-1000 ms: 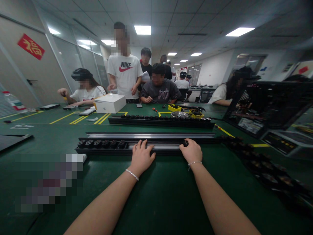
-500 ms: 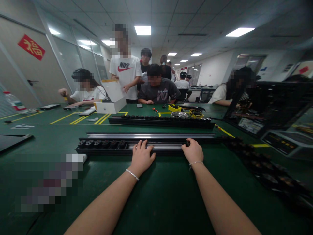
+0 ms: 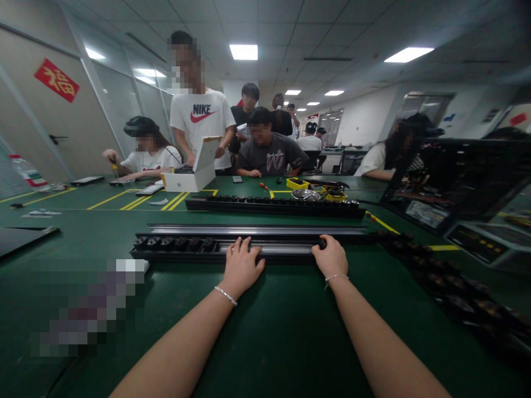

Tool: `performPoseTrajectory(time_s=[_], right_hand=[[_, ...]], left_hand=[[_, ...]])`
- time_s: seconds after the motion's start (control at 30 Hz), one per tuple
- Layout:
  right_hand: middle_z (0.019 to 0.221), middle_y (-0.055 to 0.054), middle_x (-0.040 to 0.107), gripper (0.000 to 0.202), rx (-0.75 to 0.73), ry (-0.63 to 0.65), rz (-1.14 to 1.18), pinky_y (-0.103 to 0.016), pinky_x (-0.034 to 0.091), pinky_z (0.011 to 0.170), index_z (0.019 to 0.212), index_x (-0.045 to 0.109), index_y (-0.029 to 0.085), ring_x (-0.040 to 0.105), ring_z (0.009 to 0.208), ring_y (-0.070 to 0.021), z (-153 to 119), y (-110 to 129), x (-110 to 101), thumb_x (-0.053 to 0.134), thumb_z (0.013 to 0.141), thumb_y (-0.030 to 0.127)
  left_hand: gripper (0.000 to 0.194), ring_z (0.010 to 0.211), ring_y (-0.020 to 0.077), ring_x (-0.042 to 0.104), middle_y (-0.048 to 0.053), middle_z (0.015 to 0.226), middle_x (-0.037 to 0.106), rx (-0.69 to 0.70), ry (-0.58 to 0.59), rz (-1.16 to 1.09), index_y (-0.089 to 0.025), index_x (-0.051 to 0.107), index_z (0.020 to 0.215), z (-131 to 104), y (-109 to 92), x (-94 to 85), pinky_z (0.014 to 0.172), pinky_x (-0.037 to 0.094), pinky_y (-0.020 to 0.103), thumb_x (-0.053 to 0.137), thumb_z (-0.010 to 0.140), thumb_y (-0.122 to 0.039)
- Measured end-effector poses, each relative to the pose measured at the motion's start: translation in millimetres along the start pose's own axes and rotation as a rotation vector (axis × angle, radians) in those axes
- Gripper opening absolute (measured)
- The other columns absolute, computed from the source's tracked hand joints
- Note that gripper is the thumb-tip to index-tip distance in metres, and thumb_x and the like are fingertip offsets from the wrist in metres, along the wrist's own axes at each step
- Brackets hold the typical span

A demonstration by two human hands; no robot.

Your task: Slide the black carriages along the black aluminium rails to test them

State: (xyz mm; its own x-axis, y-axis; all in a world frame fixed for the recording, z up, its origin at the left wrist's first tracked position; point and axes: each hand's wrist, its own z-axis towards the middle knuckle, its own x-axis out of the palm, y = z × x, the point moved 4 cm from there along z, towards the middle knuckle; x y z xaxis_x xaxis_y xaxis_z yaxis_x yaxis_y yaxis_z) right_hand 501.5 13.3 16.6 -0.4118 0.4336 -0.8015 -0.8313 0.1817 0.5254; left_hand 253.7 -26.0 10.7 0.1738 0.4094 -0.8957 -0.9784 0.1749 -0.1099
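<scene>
My left hand point(image 3: 244, 264) lies with its fingers spread on the nearer long black channel point(image 3: 286, 251), which has a shiny metal strip inside. At this channel's left end, a row of several small black parts point(image 3: 180, 244) sits in it, left of my left fingers. Toward the right end, my right hand point(image 3: 332, 256) is closed, its thumb and fingers pinching a small black part point(image 3: 322, 243) at the channel. What that part is exactly cannot be made out. Just behind lies a second channel point(image 3: 257, 229) of the same kind, showing its bare metal strip.
A filled black channel point(image 3: 269, 206) lies farther back. Rows of dark parts point(image 3: 464, 284) spread at right, near a grey device point(image 3: 489, 243) and a black frame point(image 3: 431, 182). A white box point(image 3: 188, 181) and yellow trays point(image 3: 297, 183) stand behind. Co-workers sit and stand across the table.
My right hand has shifted very slightly right, still pinching the black part. My left hand stays put. Across the table, the standing person has leaned left, and the white box's lid has tilted right.
</scene>
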Motion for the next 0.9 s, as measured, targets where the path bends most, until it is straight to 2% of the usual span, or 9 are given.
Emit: performPoseTrajectory(time_s=[0.47, 0.7, 0.9], right_hand=[[0.115, -0.010, 0.058, 0.042, 0.006, -0.032, 0.066, -0.031, 0.043, 0.085, 0.116, 0.056, 0.017, 0.055, 0.103, -0.0220, 4, -8, -2, 0.046, 0.077, 0.027], [0.106, -0.010, 0.063, 0.049, 0.118, 0.020, 0.069, -0.032, 0.045, 0.079, 0.122, 0.050, 0.019, 0.060, 0.092, -0.0230, 5, -14, -5, 0.049, 0.075, 0.033], [0.098, -0.010, 0.064, 0.050, 0.154, 0.019, 0.074, -0.031, 0.045, 0.075, 0.123, 0.049, 0.020, 0.061, 0.087, -0.0225, 5, -17, -7, 0.050, 0.075, 0.035]], left_hand=[[0.035, 0.131, 0.0296, 0.033, 0.008, 0.137, 0.046, 0.019, -0.022, 0.021, -0.030, 0.062, 0.111, -1, 1, 3.5, 0.103, 0.027, 0.047, 0.049, 0.082, -0.045], [0.034, 0.131, 0.0296, 0.033, 0.007, 0.137, 0.046, 0.013, -0.013, 0.001, -0.030, 0.063, 0.110, 0, 1, 2.0, 0.104, 0.026, 0.047, 0.049, 0.082, -0.045], [0.034, 0.131, 0.0294, 0.033, 0.006, 0.137, 0.047, -0.014, 0.004, -0.015, -0.030, 0.063, 0.109, 0, 1, 1.7, 0.104, 0.026, 0.047, 0.051, 0.081, -0.044]])
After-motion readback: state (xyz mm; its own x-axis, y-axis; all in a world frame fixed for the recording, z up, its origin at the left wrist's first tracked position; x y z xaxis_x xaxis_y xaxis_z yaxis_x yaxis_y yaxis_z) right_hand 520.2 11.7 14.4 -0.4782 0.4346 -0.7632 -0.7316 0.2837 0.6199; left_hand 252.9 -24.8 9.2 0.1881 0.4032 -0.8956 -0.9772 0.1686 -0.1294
